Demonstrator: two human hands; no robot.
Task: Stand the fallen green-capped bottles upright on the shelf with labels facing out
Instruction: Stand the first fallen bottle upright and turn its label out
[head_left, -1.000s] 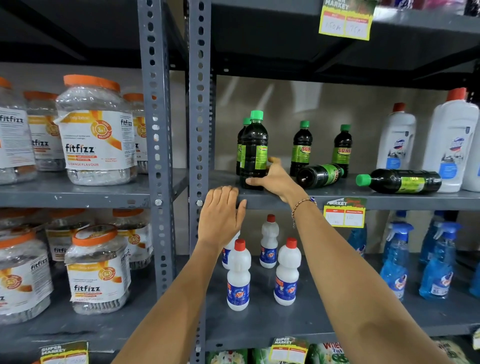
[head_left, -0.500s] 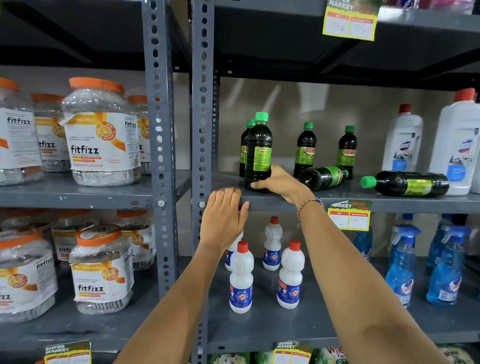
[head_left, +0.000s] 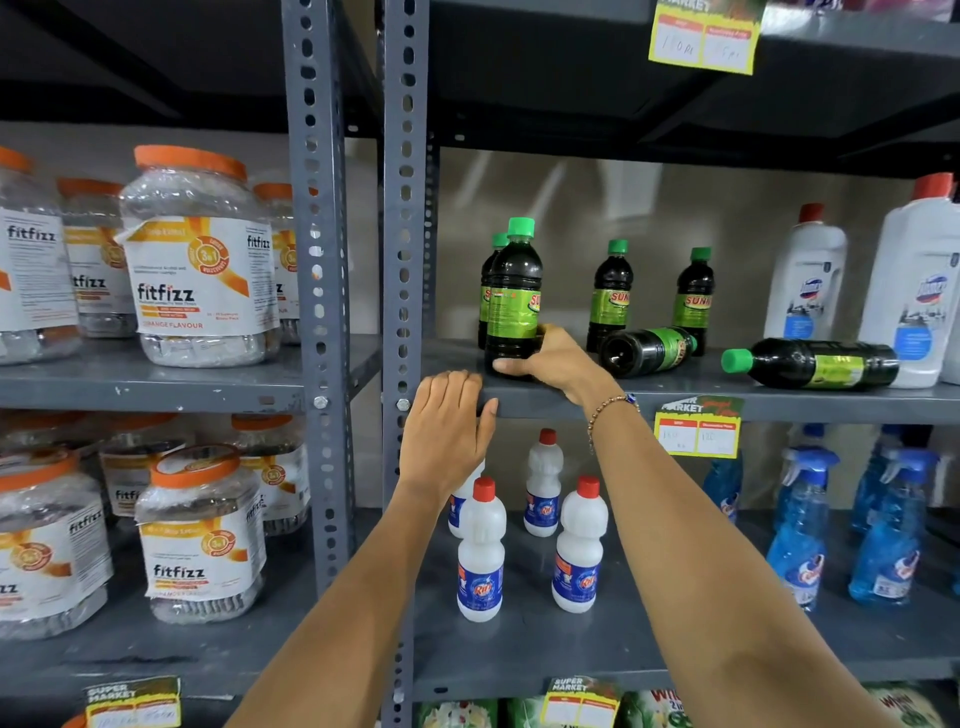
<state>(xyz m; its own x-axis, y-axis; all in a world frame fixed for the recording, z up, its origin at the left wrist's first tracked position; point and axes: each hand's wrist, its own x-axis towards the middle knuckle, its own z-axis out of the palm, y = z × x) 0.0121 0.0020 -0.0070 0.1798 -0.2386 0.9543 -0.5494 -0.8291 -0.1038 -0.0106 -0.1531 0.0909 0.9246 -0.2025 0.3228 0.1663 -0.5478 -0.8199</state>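
Note:
Dark green-capped bottles with green labels stand on the grey shelf (head_left: 779, 397). My right hand (head_left: 556, 361) grips the base of the front upright bottle (head_left: 513, 296), whose label is partly turned to the right. Another upright bottle (head_left: 488, 270) stands close behind it. Two more stand at the back (head_left: 612, 291) (head_left: 695, 296). One fallen bottle (head_left: 647, 349) lies with its base toward me. A second fallen bottle (head_left: 815, 364) lies with its cap pointing left. My left hand (head_left: 444, 431) rests flat against the shelf's front edge, holding nothing.
Tall white red-capped bottles (head_left: 805, 280) stand at the right end of the same shelf. Small white bottles (head_left: 480, 551) and blue spray bottles (head_left: 800, 525) fill the shelf below. Orange-lidded jars (head_left: 200, 260) sit in the left bay, beyond the grey uprights (head_left: 405, 208). A yellow price tag (head_left: 698, 431) hangs on the shelf edge.
The front bottle has turned in my right hand, so part of its red-lettered label now shows at the right. My left hand has stayed on the shelf edge.

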